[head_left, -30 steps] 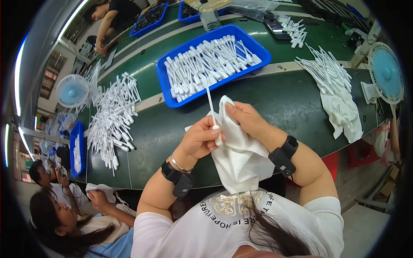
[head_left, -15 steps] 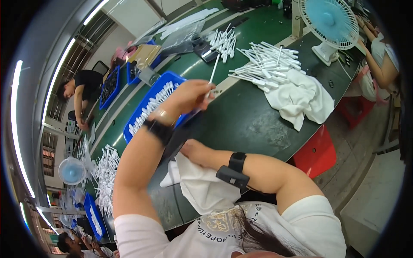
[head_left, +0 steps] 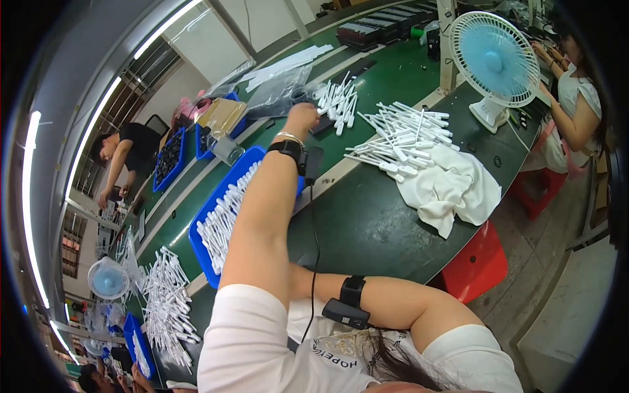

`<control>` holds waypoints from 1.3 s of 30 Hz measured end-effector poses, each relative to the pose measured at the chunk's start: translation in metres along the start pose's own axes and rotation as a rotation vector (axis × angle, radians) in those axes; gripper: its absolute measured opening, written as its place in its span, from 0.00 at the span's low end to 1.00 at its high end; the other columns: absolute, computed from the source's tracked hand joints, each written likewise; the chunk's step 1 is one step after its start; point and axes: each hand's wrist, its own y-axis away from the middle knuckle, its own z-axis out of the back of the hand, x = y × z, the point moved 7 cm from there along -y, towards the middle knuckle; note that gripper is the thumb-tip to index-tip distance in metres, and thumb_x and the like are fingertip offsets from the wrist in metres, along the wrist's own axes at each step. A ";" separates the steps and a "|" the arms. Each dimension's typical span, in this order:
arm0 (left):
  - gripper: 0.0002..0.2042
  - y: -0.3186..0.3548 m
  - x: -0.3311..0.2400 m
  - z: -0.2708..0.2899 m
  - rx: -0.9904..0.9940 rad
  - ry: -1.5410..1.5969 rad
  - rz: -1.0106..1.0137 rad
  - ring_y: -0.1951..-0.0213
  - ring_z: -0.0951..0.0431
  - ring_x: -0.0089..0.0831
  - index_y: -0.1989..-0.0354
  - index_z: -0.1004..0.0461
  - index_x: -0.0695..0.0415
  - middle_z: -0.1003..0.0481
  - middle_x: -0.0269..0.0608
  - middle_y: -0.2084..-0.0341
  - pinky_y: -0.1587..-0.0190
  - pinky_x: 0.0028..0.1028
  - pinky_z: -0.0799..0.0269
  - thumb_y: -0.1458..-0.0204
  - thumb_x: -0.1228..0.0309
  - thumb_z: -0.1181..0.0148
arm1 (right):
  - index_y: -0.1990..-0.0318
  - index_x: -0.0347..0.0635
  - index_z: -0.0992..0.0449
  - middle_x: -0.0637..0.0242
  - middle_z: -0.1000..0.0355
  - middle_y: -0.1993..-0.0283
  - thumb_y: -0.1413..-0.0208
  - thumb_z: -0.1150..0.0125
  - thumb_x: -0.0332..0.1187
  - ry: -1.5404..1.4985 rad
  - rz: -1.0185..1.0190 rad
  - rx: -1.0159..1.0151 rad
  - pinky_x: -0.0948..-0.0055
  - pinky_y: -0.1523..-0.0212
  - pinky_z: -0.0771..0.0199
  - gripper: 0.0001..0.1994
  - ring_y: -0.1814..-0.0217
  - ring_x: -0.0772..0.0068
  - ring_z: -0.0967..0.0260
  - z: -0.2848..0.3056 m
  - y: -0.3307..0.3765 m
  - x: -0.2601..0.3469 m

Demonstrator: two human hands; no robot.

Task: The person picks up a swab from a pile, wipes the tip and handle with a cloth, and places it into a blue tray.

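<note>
My left hand reaches out to the near edge of a small pile of white sticks with thicker ends. Its fingers look curled, and whatever they hold, if anything, is hidden. My right hand lies low by my body, its fingers covered by my left arm. Below it, part of a white cloth shows in my lap area. Rows of similar white sticks fill a blue tray under my left forearm. A larger heap of such sticks lies to the right, against a crumpled white cloth.
A fan stands at the back right, near a seated co-worker. More loose sticks lie at the left. Blue trays and plastic bags line the far left. A red stool stands beside the table's right edge.
My left hand has moved up and away from my body to the small pile; the stick seen in it before no longer shows there. My left arm now covers my right hand's fingers.
</note>
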 end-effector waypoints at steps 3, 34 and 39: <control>0.12 0.054 -0.014 0.027 -0.349 0.737 0.299 0.71 0.25 0.30 0.62 0.28 0.64 0.26 0.42 0.73 0.69 0.26 0.29 0.57 0.75 0.46 | 0.64 0.37 0.30 0.51 0.29 0.66 0.44 0.54 0.42 0.213 -0.402 0.138 0.63 0.62 0.35 0.16 0.61 0.55 0.32 0.013 0.003 -0.001; 0.25 0.647 0.179 0.170 -0.324 -0.867 1.172 0.48 0.37 0.44 0.48 0.37 0.42 0.35 0.39 0.51 0.51 0.41 0.38 0.58 0.75 0.52 | 0.62 0.38 0.29 0.76 0.32 0.69 0.44 0.50 0.36 -0.042 -0.560 -0.009 0.86 0.69 0.38 0.10 0.69 0.89 0.40 0.008 0.011 -0.002; 0.23 0.641 0.191 0.160 -0.164 -0.603 1.181 0.48 0.38 0.45 0.50 0.35 0.41 0.33 0.39 0.55 0.49 0.41 0.40 0.58 0.75 0.53 | 0.62 0.38 0.29 0.76 0.32 0.69 0.44 0.50 0.35 -0.045 -0.567 -0.010 0.86 0.68 0.38 0.10 0.69 0.89 0.40 0.009 0.010 -0.002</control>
